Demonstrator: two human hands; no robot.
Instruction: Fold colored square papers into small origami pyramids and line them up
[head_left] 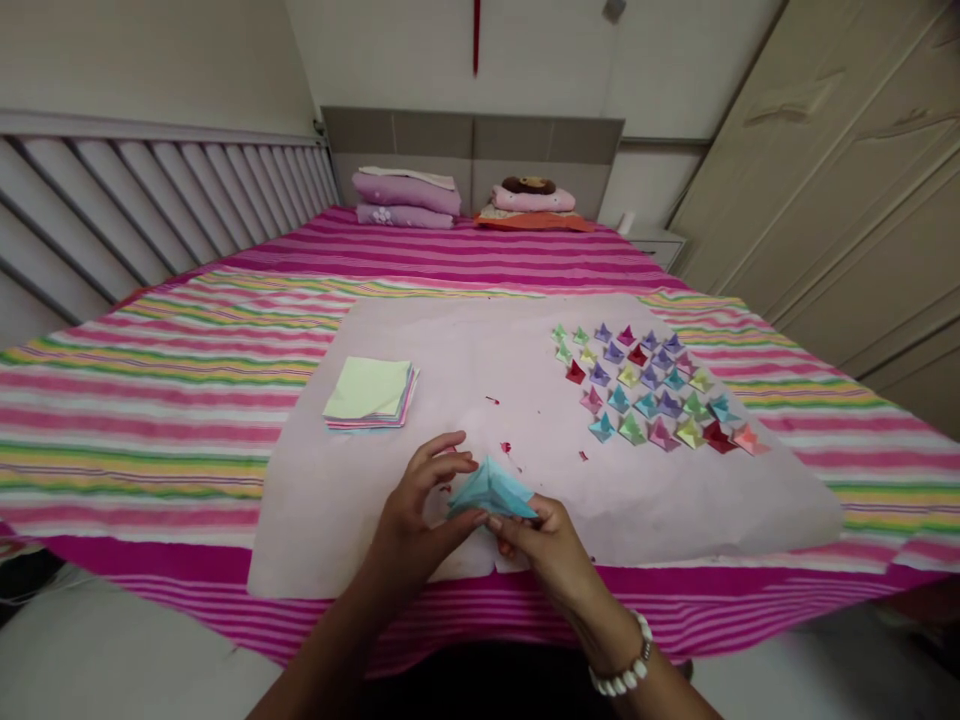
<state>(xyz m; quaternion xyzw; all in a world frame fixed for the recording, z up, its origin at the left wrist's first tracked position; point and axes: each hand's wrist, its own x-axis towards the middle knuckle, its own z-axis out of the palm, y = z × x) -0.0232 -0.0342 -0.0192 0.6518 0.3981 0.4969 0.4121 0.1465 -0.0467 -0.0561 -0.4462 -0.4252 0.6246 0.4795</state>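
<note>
Bed point(187, 365): pink-striped cover with a multicoloured striped cloth across it; slatted rail point(161, 200) along the left edge, grey-brown headboard point(547, 135) at the far edge. Folded lilac bedding point(409, 192) and folded pink bedding point(532, 201), side by side, against the headboard. Small white cabinet point(651, 247) beyond the far right corner; pale carved panels point(832, 150) along the right of the room.

Paper sheet point(450, 345), large, pale: laid on the bed, its near edge close to the bed's near edge; striped cloth visible past its left and right edges.

Square paper stack point(367, 390), assorted colours, pale yellow uppermost: near the sheet's left edge.

Boat-shaped origami pieces point(632, 430), mixed colours, in loose rows: toward the sheet's far right corner. Between stack and rows, a broad stretch of the sheet's surface with small red scraps point(505, 447).

Blue folded paper point(491, 488), one: held over the sheet by its near edge, slightly left of that edge's middle. Right hand point(544, 535), white bead bracelet point(626, 680) at the wrist: thumb and fingers pinched on the paper's lower right part. Left hand point(424, 500): fingers spread apart from the thumb, thumb touching the paper's lower edge.
</note>
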